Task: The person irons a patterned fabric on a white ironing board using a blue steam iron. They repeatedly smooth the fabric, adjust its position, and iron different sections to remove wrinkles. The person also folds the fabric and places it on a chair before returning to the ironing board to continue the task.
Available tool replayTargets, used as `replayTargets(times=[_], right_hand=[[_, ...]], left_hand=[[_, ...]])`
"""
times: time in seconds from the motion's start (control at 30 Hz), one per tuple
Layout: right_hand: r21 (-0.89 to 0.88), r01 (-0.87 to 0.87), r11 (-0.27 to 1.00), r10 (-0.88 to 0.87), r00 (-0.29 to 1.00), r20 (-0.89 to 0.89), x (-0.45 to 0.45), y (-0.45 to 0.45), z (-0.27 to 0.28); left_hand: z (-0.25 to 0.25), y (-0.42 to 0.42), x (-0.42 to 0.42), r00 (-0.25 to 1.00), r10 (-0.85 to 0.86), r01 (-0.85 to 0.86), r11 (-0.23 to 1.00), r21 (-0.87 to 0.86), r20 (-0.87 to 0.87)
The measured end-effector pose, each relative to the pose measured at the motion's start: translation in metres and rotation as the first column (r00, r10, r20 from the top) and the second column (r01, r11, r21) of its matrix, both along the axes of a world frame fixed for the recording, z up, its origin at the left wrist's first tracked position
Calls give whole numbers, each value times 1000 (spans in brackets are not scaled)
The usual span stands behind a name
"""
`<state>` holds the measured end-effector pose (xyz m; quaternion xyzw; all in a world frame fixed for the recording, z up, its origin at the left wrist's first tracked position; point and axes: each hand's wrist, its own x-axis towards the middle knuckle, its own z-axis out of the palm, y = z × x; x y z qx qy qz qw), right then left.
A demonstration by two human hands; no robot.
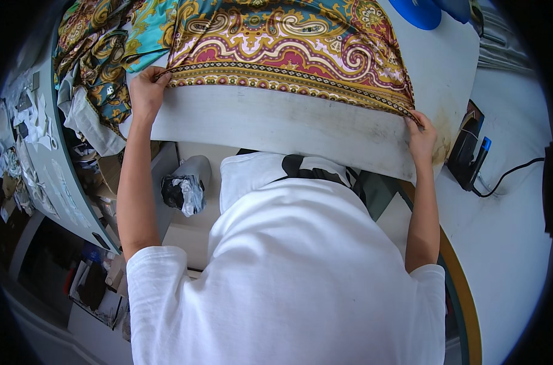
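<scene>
A glossy paisley-patterned fabric [276, 50] in gold, red, teal and pink lies over the white table [258, 118]. Its banded border runs along the near side, stretched between my two hands. My left hand [147, 91] pinches the left corner between thumb and fingers. At the right corner, lower in the picture, my right hand [421, 134] grips the border the same way. Beside my left hand, a turquoise and gold part of cloth [151, 39] touches the patterned piece; whether it is the same cloth I cannot tell.
Bunched patterned cloth [94, 45] and a grey-white cloth [94, 123] hang at the left edge. A blue object [417, 11] sits at the far right. A black corded device [465, 155] stands right of the table. Below is a lined waste bin [185, 182].
</scene>
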<state>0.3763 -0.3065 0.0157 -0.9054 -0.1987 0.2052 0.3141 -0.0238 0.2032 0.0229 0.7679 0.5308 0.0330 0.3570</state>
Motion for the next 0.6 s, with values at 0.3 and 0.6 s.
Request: replayTargets(times=[0.3,0.6], right_hand=[[51,60,997,-55,995,-88,5,1,0],[-119,-25,993,-6,966,-257,-4,10,60]], left_hand=[[-6,-6,-16,992,72,-69,997,-33,103],[43,-17,-13,867,307,-161,918,-361,393]])
